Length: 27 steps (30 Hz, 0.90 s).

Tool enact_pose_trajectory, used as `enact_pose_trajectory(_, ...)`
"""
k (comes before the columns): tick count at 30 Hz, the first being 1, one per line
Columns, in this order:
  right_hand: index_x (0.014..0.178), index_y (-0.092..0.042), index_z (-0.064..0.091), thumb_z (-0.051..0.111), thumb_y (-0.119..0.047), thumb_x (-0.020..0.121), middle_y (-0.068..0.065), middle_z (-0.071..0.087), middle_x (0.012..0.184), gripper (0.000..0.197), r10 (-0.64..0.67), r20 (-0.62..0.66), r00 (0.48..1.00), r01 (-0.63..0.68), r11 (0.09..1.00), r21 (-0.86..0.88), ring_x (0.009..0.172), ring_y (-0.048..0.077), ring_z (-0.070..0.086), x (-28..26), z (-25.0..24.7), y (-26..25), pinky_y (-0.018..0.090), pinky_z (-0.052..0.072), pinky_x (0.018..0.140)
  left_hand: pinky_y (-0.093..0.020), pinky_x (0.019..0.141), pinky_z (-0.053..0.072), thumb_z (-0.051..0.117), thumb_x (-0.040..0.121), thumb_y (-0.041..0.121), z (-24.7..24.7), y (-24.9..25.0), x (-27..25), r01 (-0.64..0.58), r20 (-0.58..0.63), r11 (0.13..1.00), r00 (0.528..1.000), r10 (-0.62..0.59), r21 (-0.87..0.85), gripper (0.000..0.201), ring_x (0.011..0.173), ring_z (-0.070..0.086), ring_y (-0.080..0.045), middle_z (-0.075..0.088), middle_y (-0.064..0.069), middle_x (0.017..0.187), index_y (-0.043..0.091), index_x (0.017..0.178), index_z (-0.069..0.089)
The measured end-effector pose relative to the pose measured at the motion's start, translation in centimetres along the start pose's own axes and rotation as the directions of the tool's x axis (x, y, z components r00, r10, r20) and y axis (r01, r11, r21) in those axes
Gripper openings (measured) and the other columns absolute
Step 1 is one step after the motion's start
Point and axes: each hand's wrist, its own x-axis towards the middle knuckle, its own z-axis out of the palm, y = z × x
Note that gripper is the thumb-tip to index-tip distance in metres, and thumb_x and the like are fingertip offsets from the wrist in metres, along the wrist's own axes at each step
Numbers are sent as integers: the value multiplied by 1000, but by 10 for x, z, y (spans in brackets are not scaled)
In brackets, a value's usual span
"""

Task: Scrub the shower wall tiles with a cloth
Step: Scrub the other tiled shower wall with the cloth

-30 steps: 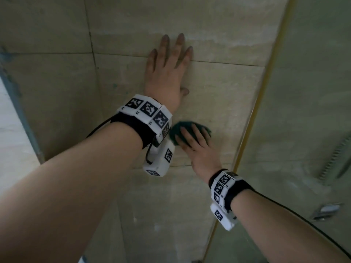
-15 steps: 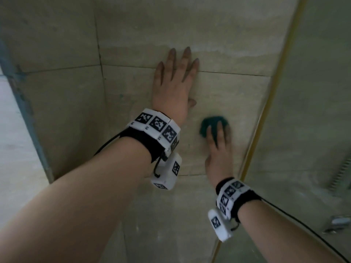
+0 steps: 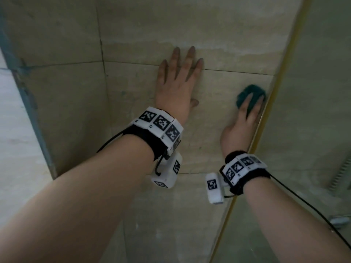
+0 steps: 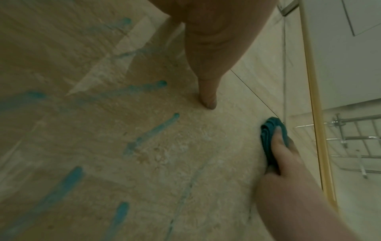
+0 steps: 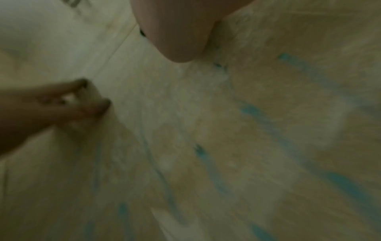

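Observation:
A bunched teal cloth (image 3: 245, 93) lies against the beige wall tiles (image 3: 133, 101), close to the gold edge strip (image 3: 266, 120). My right hand (image 3: 245, 118) presses it to the tile with straight fingers laid over it. The left wrist view shows the cloth (image 4: 268, 130) folded under those fingers (image 4: 282, 151). My left hand (image 3: 178, 76) lies flat on the wall to the left of the cloth, fingers spread across a grout line and holding nothing. Blue cleaner streaks (image 4: 152, 130) run over the tile below it. The right wrist view is blurred.
A glass panel (image 3: 307, 111) stands right of the gold strip, with a shower hose (image 3: 340, 173) behind it. A metal rack (image 4: 350, 138) hangs beyond the glass. The wall corner (image 3: 102, 73) lies left of my left hand.
My right hand has slid the cloth rightward and up, from under the left wrist to beside the gold strip. The left hand has stayed flat on the wall.

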Motion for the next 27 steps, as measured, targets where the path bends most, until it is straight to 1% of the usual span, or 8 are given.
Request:
enact_pose_trajectory(4,149,-16,21,54,25,62,17,11,156,102,-176,187,966,177,984,9,141,41,13,-81,12,12,59,38,103,-48,118,-5,58,91,42,1,0,0,-4,0,1000,1000,4,7,91,146,-16,-31,-19,-2,160,24,153,-7)
enact_pose_trajectory(7,142,-19,31,72,19,45,11,22,150,113,-557,394,731,604,797,6,137,38,18,-124,18,21,54,20,114,-49,118,-4,58,91,42,1,1,0,-9,5,1000,1000,9,8,91,146,-16,-32,-19,-3,160,24,153,-7)
enact_pose_trajectory(9,141,-20,32,74,15,42,10,26,148,113,-644,457,614,712,701,32,135,35,23,-121,18,17,46,8,118,-49,118,-5,58,91,42,1,1,-1,-10,2,1000,1000,10,2,92,146,-16,-32,-18,-3,160,24,153,-6)
enact_pose_trajectory(10,142,-20,32,72,15,43,10,28,149,113,-635,452,626,703,711,26,135,34,23,-111,18,12,44,6,117,-49,117,-6,59,91,42,1,0,0,-10,1,1000,1000,10,1,92,146,-16,-32,-18,-4,160,24,153,-6)
enact_pose_trajectory(16,150,-17,23,48,21,64,24,15,155,97,-212,128,969,219,975,-41,142,38,14,-27,2,-7,51,12,116,-50,117,-5,58,90,43,4,0,0,-21,-14,1000,1000,21,12,92,146,-14,-33,-17,-4,160,23,153,-6)
enact_pose_trajectory(19,152,-15,18,37,20,75,21,5,158,87,-14,60,998,12,1000,29,144,37,9,-20,-1,6,44,14,119,-49,118,-4,59,90,44,6,0,0,-14,-21,1000,1000,14,11,92,146,-13,-32,-15,-3,160,23,154,-4)
enact_pose_trajectory(23,152,-15,17,35,23,79,16,0,159,84,86,125,988,-97,992,78,145,32,8,-62,4,17,10,2,112,-49,118,-3,59,90,43,6,1,1,-10,-16,1000,1000,10,24,93,146,-13,-33,-16,-4,160,23,153,-6)
enact_pose_trajectory(27,150,-20,26,46,30,67,4,-2,157,99,-78,248,966,68,997,48,142,38,13,-110,12,26,37,43,97,-49,117,-4,60,90,42,6,1,1,-8,-7,1000,1000,8,26,93,146,-14,-33,-16,-4,160,23,153,-6)
